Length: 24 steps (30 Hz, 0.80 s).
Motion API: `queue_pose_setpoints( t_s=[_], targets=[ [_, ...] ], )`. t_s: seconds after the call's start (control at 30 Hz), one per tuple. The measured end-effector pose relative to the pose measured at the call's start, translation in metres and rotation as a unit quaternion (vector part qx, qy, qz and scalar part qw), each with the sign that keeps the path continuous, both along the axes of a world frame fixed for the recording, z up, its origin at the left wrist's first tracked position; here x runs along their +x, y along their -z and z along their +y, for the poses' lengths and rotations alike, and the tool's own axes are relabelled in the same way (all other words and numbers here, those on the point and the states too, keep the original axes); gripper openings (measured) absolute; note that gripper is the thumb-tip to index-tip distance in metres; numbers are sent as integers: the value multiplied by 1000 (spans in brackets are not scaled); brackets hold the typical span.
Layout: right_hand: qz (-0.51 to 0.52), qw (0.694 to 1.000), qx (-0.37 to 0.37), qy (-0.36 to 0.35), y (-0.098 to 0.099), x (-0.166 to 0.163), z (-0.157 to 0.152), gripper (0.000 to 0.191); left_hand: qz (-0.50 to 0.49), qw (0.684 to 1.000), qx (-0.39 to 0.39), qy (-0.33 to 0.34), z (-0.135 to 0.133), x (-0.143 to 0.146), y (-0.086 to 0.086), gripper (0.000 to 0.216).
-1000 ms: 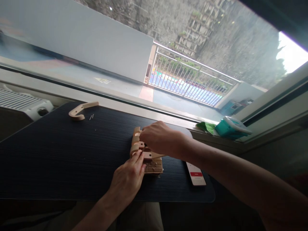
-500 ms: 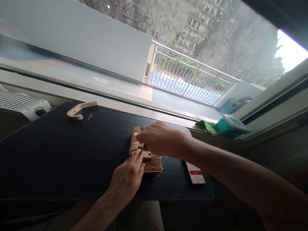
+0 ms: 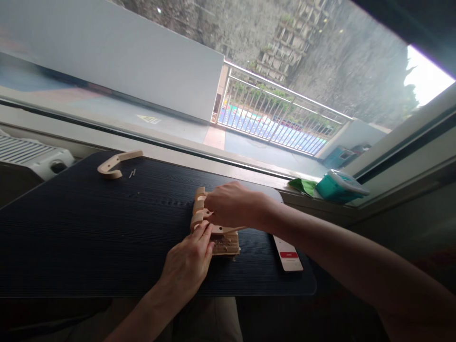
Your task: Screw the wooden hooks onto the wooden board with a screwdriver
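Note:
Several pale wooden hooks (image 3: 198, 205) lie side by side across a small wooden board (image 3: 228, 243) on the dark table. My left hand (image 3: 188, 256) presses its closed-together fingers on the nearest hook's curved end, with the thumb low beside the board. Dark holes show in the hooks' flat arms. Over those arms, my right hand (image 3: 231, 204) is closed in a fist, knuckles up. Whatever it grips is hidden beneath it. Small bits and dents mark the board's near part.
A loose wooden hook (image 3: 116, 164) lies at the far left of the table (image 3: 89, 228), with small metal pins (image 3: 132, 173) next to it. At the right is a phone (image 3: 289, 254). A green cloth (image 3: 302, 186) and teal box (image 3: 340, 185) sit on the sill.
My right hand has shifted slightly left over the hooks. The dark tip seen below it, near my left fingertips, is out of sight. My left hand stays in place.

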State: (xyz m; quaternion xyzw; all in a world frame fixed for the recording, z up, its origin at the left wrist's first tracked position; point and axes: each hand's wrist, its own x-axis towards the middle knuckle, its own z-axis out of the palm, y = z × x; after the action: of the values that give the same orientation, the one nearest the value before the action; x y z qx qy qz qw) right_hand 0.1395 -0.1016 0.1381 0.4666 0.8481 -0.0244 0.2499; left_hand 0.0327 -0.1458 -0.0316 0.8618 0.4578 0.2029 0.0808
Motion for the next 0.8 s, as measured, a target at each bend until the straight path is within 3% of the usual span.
queue_pose_setpoints(
  t_s=[0.27, 0.53, 0.8],
  targets=[
    [-14, 997, 12, -76, -2, -10, -6, 19, 8, 998, -61, 6, -1, 0, -13, 34],
    [-13, 1000, 1, 17, 4, -1, 5, 19, -8, 1000, -27, 3, 0, 1, -5, 40],
    [-25, 999, 4, -48, -3, -3, -4, 19, -10, 999, -34, 12, 0, 0, -7, 39]
  ],
)
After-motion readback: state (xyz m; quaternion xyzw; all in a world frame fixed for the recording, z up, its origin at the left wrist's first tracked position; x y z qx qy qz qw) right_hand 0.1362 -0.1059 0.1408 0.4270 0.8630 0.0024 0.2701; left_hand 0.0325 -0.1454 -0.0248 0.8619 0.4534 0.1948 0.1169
